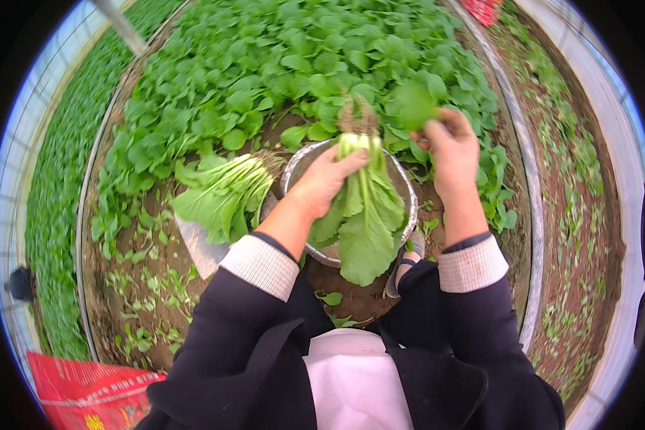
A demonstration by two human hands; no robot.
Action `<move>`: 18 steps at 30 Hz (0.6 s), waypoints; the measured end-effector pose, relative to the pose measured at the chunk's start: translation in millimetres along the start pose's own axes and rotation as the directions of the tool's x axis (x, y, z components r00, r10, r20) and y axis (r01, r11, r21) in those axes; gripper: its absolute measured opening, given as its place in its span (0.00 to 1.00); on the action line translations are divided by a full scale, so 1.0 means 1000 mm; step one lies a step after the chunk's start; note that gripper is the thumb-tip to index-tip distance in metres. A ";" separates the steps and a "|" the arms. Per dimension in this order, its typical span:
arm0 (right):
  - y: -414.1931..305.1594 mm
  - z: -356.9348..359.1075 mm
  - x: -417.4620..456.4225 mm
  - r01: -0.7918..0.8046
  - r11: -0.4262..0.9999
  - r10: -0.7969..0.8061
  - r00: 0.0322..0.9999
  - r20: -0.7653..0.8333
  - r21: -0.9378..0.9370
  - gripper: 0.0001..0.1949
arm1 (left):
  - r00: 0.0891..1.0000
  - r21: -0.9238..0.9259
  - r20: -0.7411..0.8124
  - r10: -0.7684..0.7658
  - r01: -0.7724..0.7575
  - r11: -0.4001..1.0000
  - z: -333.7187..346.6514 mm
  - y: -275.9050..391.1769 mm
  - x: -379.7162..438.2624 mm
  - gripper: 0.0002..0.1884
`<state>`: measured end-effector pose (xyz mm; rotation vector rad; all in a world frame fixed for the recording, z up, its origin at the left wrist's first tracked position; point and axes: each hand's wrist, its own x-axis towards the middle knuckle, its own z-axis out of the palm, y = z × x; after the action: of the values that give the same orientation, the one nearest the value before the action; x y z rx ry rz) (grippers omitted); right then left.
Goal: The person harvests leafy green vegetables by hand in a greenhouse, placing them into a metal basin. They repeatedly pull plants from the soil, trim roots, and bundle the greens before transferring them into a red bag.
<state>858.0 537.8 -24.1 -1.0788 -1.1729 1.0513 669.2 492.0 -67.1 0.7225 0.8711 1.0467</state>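
Observation:
My left hand grips a bunch of leafy greens by the pale stems, with the thin brown roots pointing away from me and the broad leaves hanging towards me. Below the bunch stands a round bucket with a pale rim, its inside mostly hidden. To the right of the roots, my right hand pinches a single green leaf, blurred by motion. Left of the bucket, a second bunch of pulled greens lies partly over a flat grey piece of unclear material.
A dense bed of growing greens spreads ahead. Long pale edgings border the bed. Loose leaves litter the soil at left. A red printed bag lies lower left, another red bag far right. A pole stands upper left.

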 end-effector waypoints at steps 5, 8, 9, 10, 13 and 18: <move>0.030 0.026 -0.039 0.252 0.718 0.061 0.906 0.420 -0.649 0.36 | 0.985 -0.201 -0.163 0.050 -0.083 0.976 -0.005 -0.012 0.014 0.16; 0.027 0.043 -0.059 0.239 0.685 0.165 0.869 0.466 -0.688 0.45 | 0.994 -0.308 -0.101 -0.053 0.019 0.951 -0.002 -0.016 0.014 0.17; 0.030 0.041 -0.058 0.239 0.694 0.186 0.852 0.489 -0.680 0.47 | 0.995 -0.327 -0.067 -0.070 0.044 0.944 -0.002 -0.018 0.015 0.17; 0.032 0.039 -0.058 0.212 0.718 0.194 0.853 0.484 -0.663 0.49 | 0.994 -0.258 -0.100 -0.050 0.022 0.966 -0.002 -0.019 0.016 0.17; 0.036 0.026 -0.039 0.289 0.743 0.201 0.765 0.612 -0.604 0.46 | 0.986 -0.079 -0.160 0.038 -0.051 0.996 -0.009 -0.019 0.021 0.20; 0.099 -0.049 0.034 0.083 0.770 0.334 0.792 0.511 -0.633 0.26 | 0.932 0.094 -0.306 0.196 -0.175 0.980 0.006 -0.006 0.015 0.20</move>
<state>904.4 584.4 -118.9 -1.4053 -2.1106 1.1877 680.9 502.9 -72.8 0.7133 1.1307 1.3319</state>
